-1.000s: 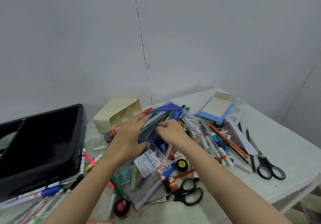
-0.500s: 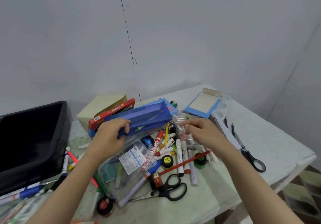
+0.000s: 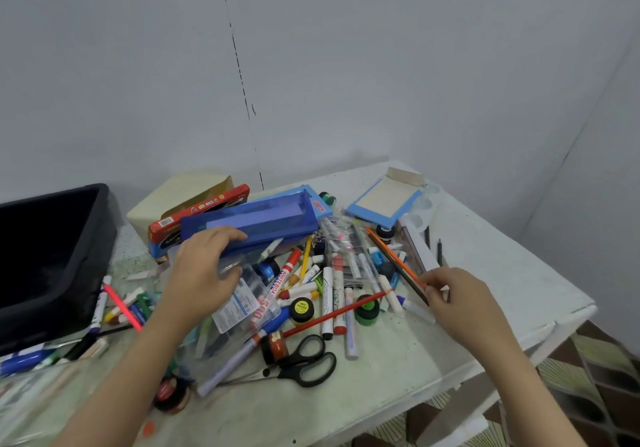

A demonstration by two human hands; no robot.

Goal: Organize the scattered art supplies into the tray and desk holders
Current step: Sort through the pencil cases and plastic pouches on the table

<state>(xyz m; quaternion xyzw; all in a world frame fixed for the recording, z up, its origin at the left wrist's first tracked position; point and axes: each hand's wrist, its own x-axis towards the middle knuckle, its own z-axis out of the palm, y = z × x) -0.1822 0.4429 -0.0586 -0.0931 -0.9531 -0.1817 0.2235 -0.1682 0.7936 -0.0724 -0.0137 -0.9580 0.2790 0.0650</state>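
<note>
Now the right hand (image 3: pixel 457 294) has moved out toward the right side of the table (image 3: pixel 502 273). On the left sits the black tray (image 3: pixel 52 256). Next, the left hand (image 3: pixel 204 266) holds the blue pencil case (image 3: pixel 256 221). Far from it, the right hand pinches the end of an orange pencil (image 3: pixel 393 255).

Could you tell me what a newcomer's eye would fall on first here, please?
A bright heap of markers covers the middle of the table. The left hand grips a blue case behind it, while the right hand pinches an orange pencil at the right. A black tray sits far left.
</note>
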